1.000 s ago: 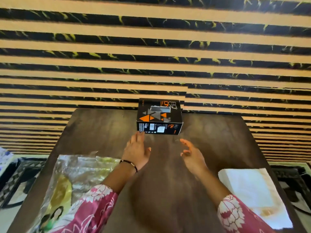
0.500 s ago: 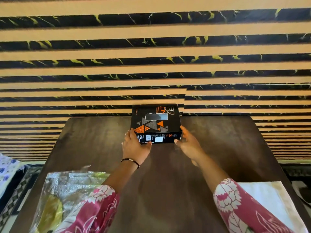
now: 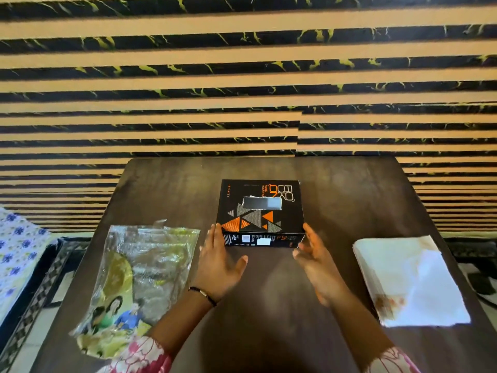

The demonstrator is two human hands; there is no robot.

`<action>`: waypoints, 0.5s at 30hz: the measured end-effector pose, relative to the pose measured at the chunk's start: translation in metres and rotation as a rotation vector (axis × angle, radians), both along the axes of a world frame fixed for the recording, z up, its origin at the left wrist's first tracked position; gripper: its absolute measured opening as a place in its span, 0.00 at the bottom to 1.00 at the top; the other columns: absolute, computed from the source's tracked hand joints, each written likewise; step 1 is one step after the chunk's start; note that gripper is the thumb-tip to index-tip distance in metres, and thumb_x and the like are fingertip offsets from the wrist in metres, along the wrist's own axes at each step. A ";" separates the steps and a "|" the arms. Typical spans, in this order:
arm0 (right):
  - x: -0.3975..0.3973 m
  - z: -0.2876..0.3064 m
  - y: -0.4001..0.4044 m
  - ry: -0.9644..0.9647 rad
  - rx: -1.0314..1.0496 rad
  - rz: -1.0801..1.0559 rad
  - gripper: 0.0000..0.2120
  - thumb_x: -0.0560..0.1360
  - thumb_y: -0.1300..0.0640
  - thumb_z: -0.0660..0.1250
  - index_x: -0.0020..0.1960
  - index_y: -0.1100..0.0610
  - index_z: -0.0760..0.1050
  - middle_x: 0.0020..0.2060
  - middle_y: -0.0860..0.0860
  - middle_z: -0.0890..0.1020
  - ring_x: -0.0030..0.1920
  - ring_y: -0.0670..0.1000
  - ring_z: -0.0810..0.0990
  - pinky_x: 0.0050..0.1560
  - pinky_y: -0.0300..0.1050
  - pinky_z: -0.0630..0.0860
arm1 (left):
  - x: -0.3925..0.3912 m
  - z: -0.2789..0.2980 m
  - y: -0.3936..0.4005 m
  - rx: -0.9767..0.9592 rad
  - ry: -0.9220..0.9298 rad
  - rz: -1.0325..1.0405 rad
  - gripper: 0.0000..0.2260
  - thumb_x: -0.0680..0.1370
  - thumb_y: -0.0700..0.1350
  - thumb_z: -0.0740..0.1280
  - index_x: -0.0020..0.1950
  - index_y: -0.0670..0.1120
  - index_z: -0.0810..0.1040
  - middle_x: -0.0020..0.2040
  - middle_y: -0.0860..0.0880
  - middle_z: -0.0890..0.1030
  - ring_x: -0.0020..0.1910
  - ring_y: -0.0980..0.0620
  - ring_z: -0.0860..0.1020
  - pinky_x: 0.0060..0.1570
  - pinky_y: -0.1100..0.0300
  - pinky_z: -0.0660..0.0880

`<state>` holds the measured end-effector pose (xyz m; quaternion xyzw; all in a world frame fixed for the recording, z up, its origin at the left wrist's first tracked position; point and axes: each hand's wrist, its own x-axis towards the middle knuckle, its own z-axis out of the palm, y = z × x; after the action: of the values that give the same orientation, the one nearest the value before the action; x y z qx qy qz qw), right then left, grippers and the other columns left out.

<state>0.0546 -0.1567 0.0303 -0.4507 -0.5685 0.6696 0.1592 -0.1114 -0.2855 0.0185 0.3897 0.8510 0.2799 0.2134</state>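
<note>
The left hand (image 3: 220, 262) is lying palm down over the worktop (image 3: 269, 313), fingers straight and close together, with its fingertips touching the near left corner of the black box (image 3: 261, 211). The right hand (image 3: 316, 261) is standing on edge with its fingers straight and slightly spread, reaching the box's near right corner. Blur is hiding whether it is touching. Neither hand is gripping anything.

The box is lying flat at 12 o'clock from the hands, mid-worktop, with its orange and grey triangles facing up. At 9 o'clock from the left hand a crinkled plastic bag (image 3: 145, 278) with a printed picture is lying flat. At 3 o'clock from the right hand a white folded cloth (image 3: 403, 278) with orange-brown stains is resting. A striped wall (image 3: 242, 76) is rising at 12 o'clock beyond the worktop.
</note>
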 end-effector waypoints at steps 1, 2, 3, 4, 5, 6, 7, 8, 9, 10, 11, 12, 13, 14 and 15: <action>0.005 -0.001 -0.009 0.007 -0.001 0.004 0.32 0.76 0.69 0.60 0.73 0.46 0.55 0.73 0.53 0.62 0.72 0.51 0.63 0.70 0.50 0.63 | 0.004 0.001 -0.008 -0.006 -0.005 -0.008 0.44 0.69 0.60 0.61 0.75 0.41 0.45 0.77 0.43 0.51 0.76 0.46 0.50 0.73 0.44 0.55; 0.013 -0.003 -0.018 0.002 0.009 0.007 0.32 0.76 0.70 0.60 0.73 0.46 0.55 0.72 0.58 0.64 0.71 0.53 0.64 0.70 0.52 0.64 | 0.009 0.002 -0.018 -0.014 -0.012 -0.014 0.44 0.69 0.61 0.61 0.75 0.42 0.44 0.77 0.43 0.51 0.76 0.46 0.50 0.74 0.45 0.55; 0.020 -0.004 -0.026 -0.007 0.030 0.014 0.32 0.76 0.70 0.60 0.72 0.46 0.56 0.69 0.64 0.66 0.70 0.56 0.66 0.69 0.53 0.65 | 0.014 0.002 -0.026 -0.015 -0.009 -0.017 0.45 0.69 0.64 0.59 0.75 0.42 0.44 0.77 0.44 0.50 0.76 0.47 0.50 0.74 0.45 0.55; 0.027 -0.004 -0.033 -0.023 0.058 0.028 0.32 0.76 0.70 0.61 0.72 0.48 0.56 0.67 0.67 0.66 0.69 0.58 0.67 0.69 0.54 0.65 | 0.019 0.002 -0.035 -0.012 -0.008 -0.016 0.46 0.67 0.67 0.56 0.75 0.43 0.44 0.77 0.45 0.50 0.76 0.47 0.50 0.74 0.45 0.55; 0.036 -0.004 -0.041 -0.033 0.082 0.041 0.31 0.76 0.70 0.61 0.73 0.49 0.56 0.67 0.65 0.68 0.69 0.58 0.68 0.69 0.53 0.67 | 0.024 0.002 -0.044 -0.012 -0.013 -0.016 0.47 0.66 0.70 0.53 0.75 0.43 0.44 0.77 0.45 0.50 0.76 0.49 0.50 0.74 0.46 0.55; 0.045 -0.004 -0.047 -0.025 0.099 0.048 0.31 0.75 0.70 0.62 0.72 0.48 0.57 0.68 0.58 0.69 0.69 0.55 0.68 0.67 0.49 0.68 | 0.030 0.002 -0.051 -0.009 -0.033 -0.015 0.48 0.64 0.72 0.51 0.75 0.44 0.44 0.77 0.46 0.50 0.76 0.51 0.48 0.74 0.46 0.54; 0.055 -0.004 -0.054 -0.009 0.101 0.043 0.31 0.75 0.70 0.61 0.71 0.48 0.58 0.68 0.51 0.68 0.68 0.52 0.69 0.65 0.46 0.69 | 0.036 0.003 -0.060 -0.001 -0.059 -0.017 0.50 0.63 0.74 0.50 0.76 0.45 0.45 0.77 0.47 0.50 0.75 0.54 0.47 0.74 0.46 0.53; 0.063 -0.005 -0.058 0.009 0.090 0.032 0.30 0.75 0.71 0.61 0.71 0.48 0.59 0.68 0.48 0.67 0.66 0.51 0.69 0.62 0.42 0.69 | 0.042 0.003 -0.067 0.012 -0.075 -0.021 0.51 0.62 0.77 0.50 0.76 0.46 0.46 0.77 0.47 0.51 0.74 0.56 0.46 0.74 0.46 0.53; 0.071 -0.007 -0.060 0.018 0.073 0.014 0.29 0.75 0.71 0.61 0.70 0.50 0.61 0.68 0.48 0.68 0.65 0.49 0.70 0.61 0.39 0.69 | 0.047 0.003 -0.073 0.021 -0.077 -0.024 0.52 0.62 0.78 0.48 0.76 0.46 0.47 0.77 0.47 0.52 0.74 0.55 0.47 0.74 0.45 0.53; 0.077 -0.008 -0.062 0.022 0.057 -0.001 0.28 0.75 0.72 0.60 0.70 0.52 0.62 0.68 0.49 0.69 0.64 0.48 0.71 0.59 0.36 0.70 | 0.050 0.003 -0.077 0.022 -0.063 -0.025 0.52 0.62 0.79 0.46 0.75 0.46 0.48 0.77 0.46 0.53 0.75 0.53 0.48 0.74 0.45 0.53; 0.081 -0.009 -0.063 0.019 0.047 -0.013 0.27 0.75 0.72 0.60 0.70 0.54 0.63 0.68 0.50 0.70 0.63 0.47 0.71 0.57 0.34 0.71 | 0.053 0.004 -0.080 0.017 -0.042 -0.024 0.52 0.62 0.79 0.44 0.75 0.46 0.48 0.77 0.45 0.53 0.75 0.50 0.49 0.74 0.44 0.54; 0.084 -0.009 -0.064 0.013 0.047 -0.023 0.26 0.75 0.72 0.60 0.70 0.56 0.63 0.67 0.50 0.70 0.62 0.47 0.71 0.57 0.33 0.71 | 0.054 0.004 -0.080 0.013 -0.011 -0.021 0.51 0.62 0.79 0.43 0.75 0.46 0.48 0.77 0.45 0.53 0.76 0.48 0.49 0.73 0.44 0.54; 0.084 -0.008 -0.063 0.007 0.051 -0.034 0.26 0.75 0.72 0.60 0.70 0.57 0.63 0.66 0.50 0.70 0.63 0.48 0.71 0.58 0.35 0.70 | 0.054 0.006 -0.077 0.009 0.028 -0.015 0.49 0.64 0.77 0.44 0.75 0.46 0.49 0.77 0.44 0.53 0.76 0.46 0.49 0.73 0.43 0.54; 0.082 -0.006 -0.061 0.000 0.059 -0.043 0.26 0.75 0.72 0.61 0.70 0.58 0.63 0.65 0.50 0.70 0.63 0.50 0.71 0.58 0.38 0.69 | 0.053 0.008 -0.070 0.010 0.067 -0.009 0.46 0.66 0.74 0.46 0.75 0.45 0.49 0.77 0.43 0.52 0.76 0.45 0.49 0.73 0.42 0.54; 0.080 -0.004 -0.058 -0.015 0.076 -0.057 0.26 0.75 0.71 0.61 0.71 0.58 0.62 0.64 0.50 0.71 0.63 0.50 0.71 0.58 0.40 0.68 | 0.053 0.012 -0.060 0.011 0.098 -0.010 0.43 0.67 0.70 0.46 0.75 0.45 0.49 0.77 0.43 0.52 0.76 0.44 0.48 0.74 0.43 0.53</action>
<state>0.1343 -0.2149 0.0264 -0.4653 -0.5816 0.6394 0.1908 -0.0579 -0.3459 0.0302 0.4083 0.8569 0.2643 0.1706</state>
